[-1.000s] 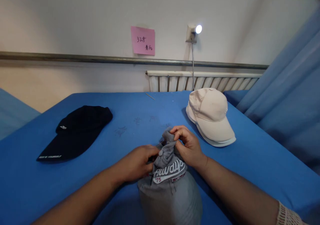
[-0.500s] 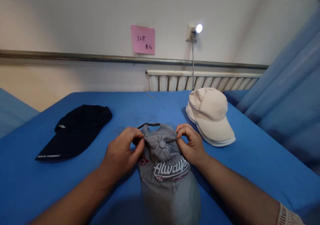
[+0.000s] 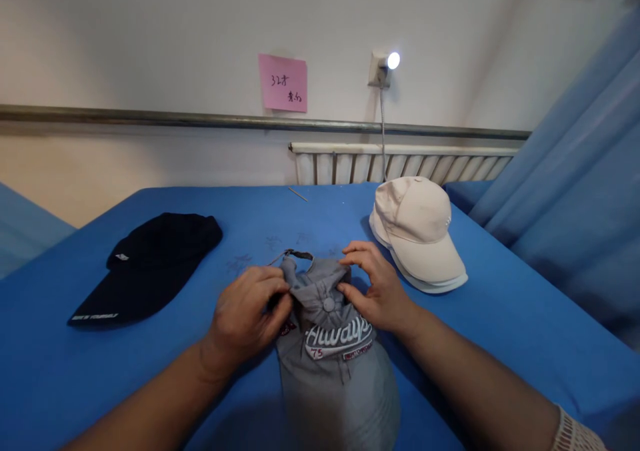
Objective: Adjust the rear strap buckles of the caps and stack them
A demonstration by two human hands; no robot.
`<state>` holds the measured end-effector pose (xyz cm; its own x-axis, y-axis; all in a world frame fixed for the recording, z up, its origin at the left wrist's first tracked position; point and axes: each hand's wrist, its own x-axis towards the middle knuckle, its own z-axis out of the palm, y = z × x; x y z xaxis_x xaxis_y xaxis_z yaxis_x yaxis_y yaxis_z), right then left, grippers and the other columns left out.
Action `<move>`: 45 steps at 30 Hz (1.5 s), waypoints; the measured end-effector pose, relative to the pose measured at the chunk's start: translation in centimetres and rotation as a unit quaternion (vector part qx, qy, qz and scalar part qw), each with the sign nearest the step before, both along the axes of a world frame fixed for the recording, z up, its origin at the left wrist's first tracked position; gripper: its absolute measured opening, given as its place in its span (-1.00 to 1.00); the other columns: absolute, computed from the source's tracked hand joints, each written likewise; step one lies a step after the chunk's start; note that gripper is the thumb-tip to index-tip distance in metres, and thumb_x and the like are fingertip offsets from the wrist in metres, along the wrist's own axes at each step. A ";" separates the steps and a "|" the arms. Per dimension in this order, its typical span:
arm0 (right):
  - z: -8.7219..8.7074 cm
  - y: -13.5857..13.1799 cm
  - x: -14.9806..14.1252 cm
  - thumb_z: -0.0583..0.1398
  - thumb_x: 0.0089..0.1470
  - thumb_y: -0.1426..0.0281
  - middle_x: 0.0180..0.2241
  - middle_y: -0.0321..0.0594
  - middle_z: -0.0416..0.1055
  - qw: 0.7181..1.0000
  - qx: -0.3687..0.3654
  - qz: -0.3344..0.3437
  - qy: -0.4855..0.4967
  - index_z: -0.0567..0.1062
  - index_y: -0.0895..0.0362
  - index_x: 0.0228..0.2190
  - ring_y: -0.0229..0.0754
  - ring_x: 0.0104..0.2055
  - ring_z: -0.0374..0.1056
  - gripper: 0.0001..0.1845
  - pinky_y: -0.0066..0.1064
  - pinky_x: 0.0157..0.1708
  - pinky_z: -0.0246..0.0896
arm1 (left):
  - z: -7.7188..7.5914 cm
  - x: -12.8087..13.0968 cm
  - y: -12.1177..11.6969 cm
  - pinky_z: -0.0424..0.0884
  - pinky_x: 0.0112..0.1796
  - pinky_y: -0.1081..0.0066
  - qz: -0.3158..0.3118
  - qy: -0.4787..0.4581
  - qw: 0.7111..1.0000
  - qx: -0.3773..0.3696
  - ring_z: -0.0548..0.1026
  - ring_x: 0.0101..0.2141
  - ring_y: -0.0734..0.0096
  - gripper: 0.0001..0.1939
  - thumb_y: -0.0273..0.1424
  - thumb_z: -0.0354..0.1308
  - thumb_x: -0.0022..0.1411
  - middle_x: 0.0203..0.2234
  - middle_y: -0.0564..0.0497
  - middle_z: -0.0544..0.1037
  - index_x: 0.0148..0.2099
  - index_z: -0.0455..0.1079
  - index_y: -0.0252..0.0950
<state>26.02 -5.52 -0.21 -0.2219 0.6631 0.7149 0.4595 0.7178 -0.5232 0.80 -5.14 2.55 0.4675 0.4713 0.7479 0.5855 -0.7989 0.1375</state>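
A grey baseball cap [image 3: 340,384] with "Always" embroidered on its front lies in front of me, brim toward me. Its crown is partly folded, and the strap [image 3: 300,255] at its back points away. My left hand [image 3: 253,314] pinches the fabric on the left of the crown between thumb and fingers. At the crown's right side, my right hand [image 3: 377,287] has thumb and fingers parted, their tips against the cloth. A black cap [image 3: 160,257] rests on the left. On the right sits a stack of caps, a beige cap [image 3: 417,214] on top.
Blue cloth [image 3: 250,217] covers the table. A thin stick [image 3: 298,194] lies near its far edge. Beyond are a radiator [image 3: 350,164], a metal rail [image 3: 200,119], a pink note [image 3: 283,83] and a lit plug [image 3: 393,61]. A blue curtain [image 3: 575,157] hangs on the right.
My right thumb and fingers have spread from a pinch and shifted slightly left over the crown. The crown is folded down more, covering part of the lettering. My left hand keeps its pinch.
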 end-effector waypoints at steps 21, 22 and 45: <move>-1.0 -0.5 -1.8 0.13 0.02 0.61 -0.38 -0.27 0.32 0.996 0.068 -0.010 0.052 0.22 0.02 -0.39 -0.17 -0.31 0.30 -0.75 -0.34 -0.31 0.28 | 1.2 2.2 1.8 0.34 0.05 0.05 0.011 0.077 0.958 -0.275 0.47 -0.01 0.12 -0.64 -0.31 -0.11 0.38 -0.10 -0.09 0.60 0.08 0.41 -0.24; -1.0 -0.4 -1.8 0.13 0.03 0.61 -0.38 -0.27 0.31 0.996 0.066 -0.009 0.054 0.22 0.02 -0.39 -0.17 -0.31 0.31 -0.75 -0.33 -0.30 0.28 | 1.3 2.3 1.8 0.35 0.04 0.06 0.009 0.090 0.954 -0.285 0.48 -0.03 0.13 -0.64 -0.30 -0.09 0.38 -0.11 -0.09 0.60 0.07 0.43 -0.24; -1.4 -0.5 -1.5 0.14 0.12 0.55 -0.18 -0.10 0.38 0.999 0.012 -0.012 0.031 0.34 0.08 -0.18 -0.09 -0.04 0.36 -0.78 -0.24 -0.06 0.33 | 1.7 -0.5 3.2 0.46 -0.39 0.49 -0.023 -0.475 0.662 -0.579 0.52 -0.45 0.44 -0.63 -0.37 0.47 -0.13 -0.41 0.02 0.58 -0.22 0.51 -0.29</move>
<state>24.52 -5.98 -1.65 -0.1608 0.6501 0.7427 0.4439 0.7197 -0.5338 0.28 -1.91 4.22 0.0785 0.9876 -0.1360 -0.2266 0.1506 0.9623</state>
